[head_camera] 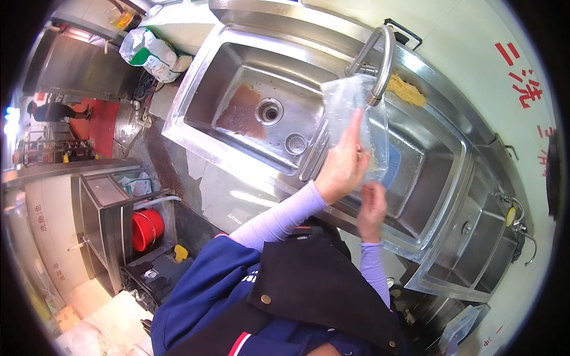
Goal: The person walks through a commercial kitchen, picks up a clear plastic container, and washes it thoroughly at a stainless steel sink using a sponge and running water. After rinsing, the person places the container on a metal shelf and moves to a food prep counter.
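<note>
A clear plastic container or bag (352, 98) is tilted over the divider between two stainless steel sink basins, just below the curved faucet (386, 66). My left hand (343, 167) lies against its near side, fingers extended toward the spout. My right hand (372, 209) is at its lower edge, fingers bent; whether they pinch it is unclear. Behind the clear plastic, a blue item (392, 164) shows in the right basin. The left basin (254, 107) has a drain, reddish-brown residue and a round metal strainer (295, 143).
A yellow fibrous mass (405, 90) lies on the ledge behind the faucet. More sinks (472, 222) stand at right. A white and green sack (156, 58) is beyond the left basin. A red bucket (147, 229) stands lower left. A person (53, 111) is far off at left.
</note>
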Motion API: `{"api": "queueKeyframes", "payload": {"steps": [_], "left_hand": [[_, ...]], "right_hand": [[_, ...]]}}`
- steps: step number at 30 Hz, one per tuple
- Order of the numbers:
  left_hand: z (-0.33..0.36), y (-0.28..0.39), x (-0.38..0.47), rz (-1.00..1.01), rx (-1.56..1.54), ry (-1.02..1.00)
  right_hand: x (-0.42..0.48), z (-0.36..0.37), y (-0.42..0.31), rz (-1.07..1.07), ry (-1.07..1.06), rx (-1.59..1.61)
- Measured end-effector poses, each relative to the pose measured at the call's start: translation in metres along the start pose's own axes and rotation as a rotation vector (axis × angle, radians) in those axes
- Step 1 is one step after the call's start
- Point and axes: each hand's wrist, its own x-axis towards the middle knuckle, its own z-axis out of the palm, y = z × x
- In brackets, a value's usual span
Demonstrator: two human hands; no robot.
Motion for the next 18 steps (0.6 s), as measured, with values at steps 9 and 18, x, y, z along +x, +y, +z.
{"api": "queueKeyframes", "payload": {"steps": [9,18], "left_hand": [[-0.038,-0.017,-0.037,-0.006,-0.033,-0.161],[-0.074,-0.038,-0.063,-0.112,0.053,-0.123]], "right_hand": [[0.003,-0.053,0.053,0.421,0.18,0.939],[0.013,-0.057,0.036,0.79,0.26,1.018]]}}
